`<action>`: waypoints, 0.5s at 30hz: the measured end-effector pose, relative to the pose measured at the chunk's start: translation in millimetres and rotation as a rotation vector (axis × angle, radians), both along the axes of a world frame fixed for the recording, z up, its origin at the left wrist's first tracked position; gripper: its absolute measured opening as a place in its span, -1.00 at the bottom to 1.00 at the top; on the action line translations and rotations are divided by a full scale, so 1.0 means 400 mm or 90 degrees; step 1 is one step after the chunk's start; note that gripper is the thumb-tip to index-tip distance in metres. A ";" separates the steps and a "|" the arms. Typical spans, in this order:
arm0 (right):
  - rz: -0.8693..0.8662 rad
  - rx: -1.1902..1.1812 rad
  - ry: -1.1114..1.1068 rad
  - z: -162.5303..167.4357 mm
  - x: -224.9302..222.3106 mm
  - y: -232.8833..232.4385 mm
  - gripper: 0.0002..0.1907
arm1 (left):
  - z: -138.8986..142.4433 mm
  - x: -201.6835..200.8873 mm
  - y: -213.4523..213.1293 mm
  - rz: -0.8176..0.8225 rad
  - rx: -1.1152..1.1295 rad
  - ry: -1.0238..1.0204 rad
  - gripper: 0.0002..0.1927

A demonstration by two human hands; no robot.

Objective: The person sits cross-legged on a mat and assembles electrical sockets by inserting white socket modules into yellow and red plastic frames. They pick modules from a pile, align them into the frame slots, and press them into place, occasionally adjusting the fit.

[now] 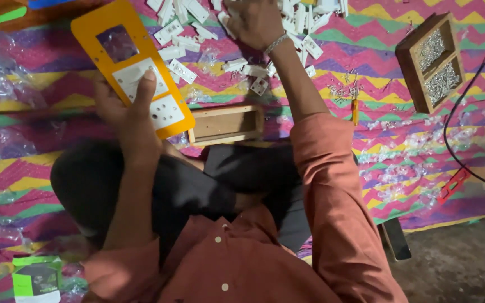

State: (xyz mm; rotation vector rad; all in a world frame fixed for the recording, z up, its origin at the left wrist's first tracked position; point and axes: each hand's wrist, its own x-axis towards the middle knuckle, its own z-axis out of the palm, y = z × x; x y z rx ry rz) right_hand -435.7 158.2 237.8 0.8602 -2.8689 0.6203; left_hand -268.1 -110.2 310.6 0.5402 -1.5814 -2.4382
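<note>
Nearest the camera, the left hand (127, 106) is gripping an orange switch plate (133, 67), its thumb pressing a white socket module (141, 78) fitted in the plate above the zigzag-patterned mat (411, 151). Just beside the plate, a small wooden frame (225, 124) is lying flat. Farther off, the right hand (254, 21) is reaching into a heap of white switch modules (197, 28), its fingers curled narrow; whether it is grasping one cannot be told. A compartmented wooden box (430, 62) of metal screws is sitting well apart, rightward.

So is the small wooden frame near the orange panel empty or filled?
Empty: the wooden frame shows only its bare inner bottom beside the orange panel.
</note>
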 end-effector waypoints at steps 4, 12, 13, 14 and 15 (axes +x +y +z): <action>0.151 0.077 0.050 -0.011 0.064 -0.011 -0.57 | -0.008 0.025 -0.001 -0.001 -0.006 -0.005 -0.55; 0.171 -0.100 -0.222 -0.042 0.164 0.039 -0.79 | -0.041 0.046 0.014 0.020 -0.022 -0.023 -0.47; 0.154 -0.130 -0.168 -0.051 0.159 0.052 -0.85 | -0.047 0.048 0.018 0.016 -0.026 -0.018 -0.48; 0.112 -0.143 -0.092 -0.058 0.147 0.078 -0.83 | -0.055 0.050 0.025 0.010 -0.028 -0.012 -0.49; 0.070 -0.154 -0.014 -0.062 0.129 0.115 -0.81 | -0.061 0.051 0.033 0.014 -0.036 -0.027 -0.49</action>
